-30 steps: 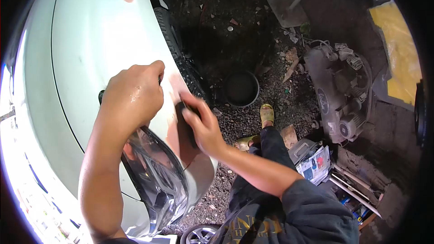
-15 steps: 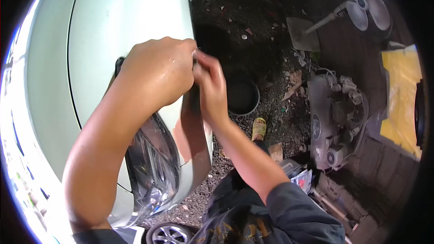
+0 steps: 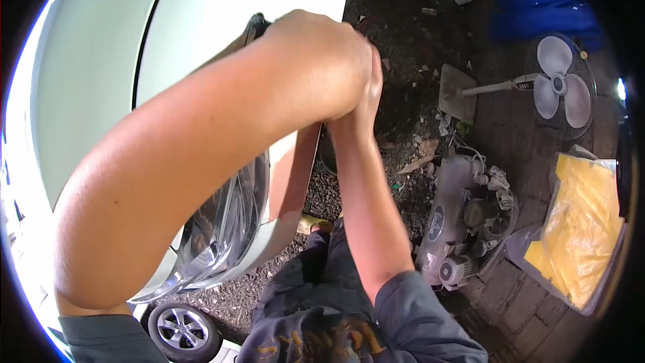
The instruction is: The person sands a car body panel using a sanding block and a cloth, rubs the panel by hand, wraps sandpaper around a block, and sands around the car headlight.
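Observation:
My left hand (image 3: 319, 60) is closed above the pale car body (image 3: 87, 81). A dark piece (image 3: 256, 25) sticks out beside its knuckles; what it is cannot be made out. My right hand (image 3: 366, 97) meets the left hand at the body's outer edge, its fingers pressed together and partly hidden behind the left. Anything between the two hands is out of sight. Under my left forearm lies the clear headlight (image 3: 232, 208), partly covered. Beside it, a reddish-brown patch (image 3: 283, 178) shows on the panel.
A fan (image 3: 557, 86) lies toward the upper right, near a blue sheet (image 3: 544, 3). Further down are a dusty compressor (image 3: 443, 218) and a yellow plastic-covered bundle (image 3: 578, 228). A wheel (image 3: 181, 329) lies at the lower left. Gravel and debris cover the ground.
The view has shifted, so the fan and blue sheet now show fully. My right hand has left the reddish patch and come up against my left hand, which is now further along the body's edge.

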`<state>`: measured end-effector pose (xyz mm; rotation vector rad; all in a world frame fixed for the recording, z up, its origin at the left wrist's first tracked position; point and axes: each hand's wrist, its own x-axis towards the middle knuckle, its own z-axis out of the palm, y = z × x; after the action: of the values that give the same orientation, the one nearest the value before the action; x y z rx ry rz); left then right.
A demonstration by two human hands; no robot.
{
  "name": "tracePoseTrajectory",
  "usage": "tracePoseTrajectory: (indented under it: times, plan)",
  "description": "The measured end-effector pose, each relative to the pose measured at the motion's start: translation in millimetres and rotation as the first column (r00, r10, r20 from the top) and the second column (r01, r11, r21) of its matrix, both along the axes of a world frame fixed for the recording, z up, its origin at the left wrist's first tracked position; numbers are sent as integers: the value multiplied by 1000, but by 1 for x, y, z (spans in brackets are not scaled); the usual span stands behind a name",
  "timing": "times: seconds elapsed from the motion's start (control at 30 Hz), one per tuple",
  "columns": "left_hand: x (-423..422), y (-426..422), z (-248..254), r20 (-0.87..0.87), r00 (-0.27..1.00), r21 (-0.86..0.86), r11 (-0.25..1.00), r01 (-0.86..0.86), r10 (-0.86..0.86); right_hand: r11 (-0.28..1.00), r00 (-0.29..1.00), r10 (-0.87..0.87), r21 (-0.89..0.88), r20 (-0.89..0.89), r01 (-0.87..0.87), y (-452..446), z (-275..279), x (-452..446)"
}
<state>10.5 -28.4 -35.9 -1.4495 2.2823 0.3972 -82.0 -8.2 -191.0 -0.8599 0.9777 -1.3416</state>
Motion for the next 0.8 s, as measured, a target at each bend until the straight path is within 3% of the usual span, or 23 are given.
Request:
tracePoseTrajectory:
  times: [0.07,0.27,0.33,0.37,0.47,0.53,0.6,0.7,0.73,0.8]
  plan:
    - [-1,2,-6,0,1000,-8,1000,-13,13,994,993,4,105,115,-16,-1,-1,1]
    - [7,2,-8,-55,998,-55,998,34,-37,966,989,-140,225,48,126,164,-25,2]
    - [6,0,-8,-42,999,-26,999,31,-32,952,987,-163,261,-1,158,123,-26,0]
    - [7,1,-11,-63,998,-62,998,24,-28,961,989,-124,257,86,98,90,-27,-1]
    - [1,-1,-3,25,1000,-24,1000,5,-4,995,995,-29,101,93,20,1,-14,2]
    - [0,2,-5,24,1000,-9,1000,16,-16,998,999,11,56,37,-13,12,-15,-1]
    - [9,3,-11,-75,995,-79,995,53,-59,981,995,-92,173,23,87,72,-15,3]
    - [7,1,-12,-45,997,-67,996,59,-63,944,982,-171,300,80,140,159,-17,4]
    - [7,2,-13,-35,998,-63,997,51,-53,930,974,-179,348,140,121,168,-22,3]
    - [10,0,-9,-58,997,-66,996,54,-58,940,989,-114,334,97,76,120,-18,2]
